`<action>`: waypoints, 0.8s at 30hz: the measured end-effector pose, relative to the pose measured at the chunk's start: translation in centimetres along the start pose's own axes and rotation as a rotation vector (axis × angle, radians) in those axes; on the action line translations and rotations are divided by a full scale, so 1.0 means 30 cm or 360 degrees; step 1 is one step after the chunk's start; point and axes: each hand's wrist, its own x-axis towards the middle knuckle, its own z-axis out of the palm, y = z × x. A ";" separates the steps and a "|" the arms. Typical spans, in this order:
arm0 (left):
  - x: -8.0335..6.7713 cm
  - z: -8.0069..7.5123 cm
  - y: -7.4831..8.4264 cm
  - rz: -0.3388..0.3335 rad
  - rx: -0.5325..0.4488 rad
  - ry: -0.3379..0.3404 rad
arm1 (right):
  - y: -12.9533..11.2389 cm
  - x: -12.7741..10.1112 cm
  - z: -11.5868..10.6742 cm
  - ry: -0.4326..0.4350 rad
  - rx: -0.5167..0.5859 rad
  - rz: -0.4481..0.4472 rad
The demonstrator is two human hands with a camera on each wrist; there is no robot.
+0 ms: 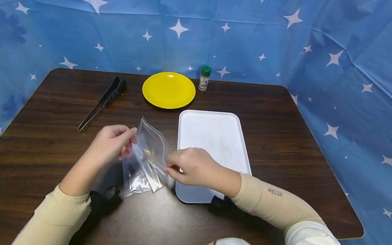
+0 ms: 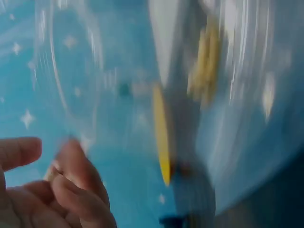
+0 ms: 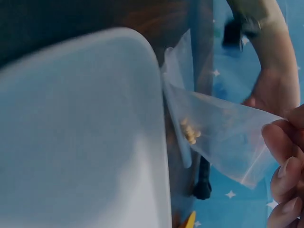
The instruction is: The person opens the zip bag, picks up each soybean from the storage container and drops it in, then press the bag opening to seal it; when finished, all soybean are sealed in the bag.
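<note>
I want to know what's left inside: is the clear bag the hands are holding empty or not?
Not empty. The clear bag, pinched by the left hand and right hand, holds a few small yellowish bits.

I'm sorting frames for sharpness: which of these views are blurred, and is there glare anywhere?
Head view: sharp and evenly lit, with soft sheen on the table and clear bag pinched by the left hand and right hand. Left wrist view: heavily motion-blurred; only fingers and a yellow plate edge read. Right wrist view: mildly soft, white tray washed out.
</note>
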 end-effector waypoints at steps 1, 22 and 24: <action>0.023 -0.021 -0.005 0.0035 0.0070 0.0030 | 0.003 -0.005 0.003 0.0009 0.0002 0.0010; 0.183 -0.088 -0.091 0.0472 -0.0044 -0.0120 | 0.075 -0.061 -0.064 0.0258 0.0140 0.0108; 0.165 -0.112 -0.050 0.0487 -0.0091 -0.0041 | 0.105 -0.063 -0.105 0.0368 0.0222 0.0115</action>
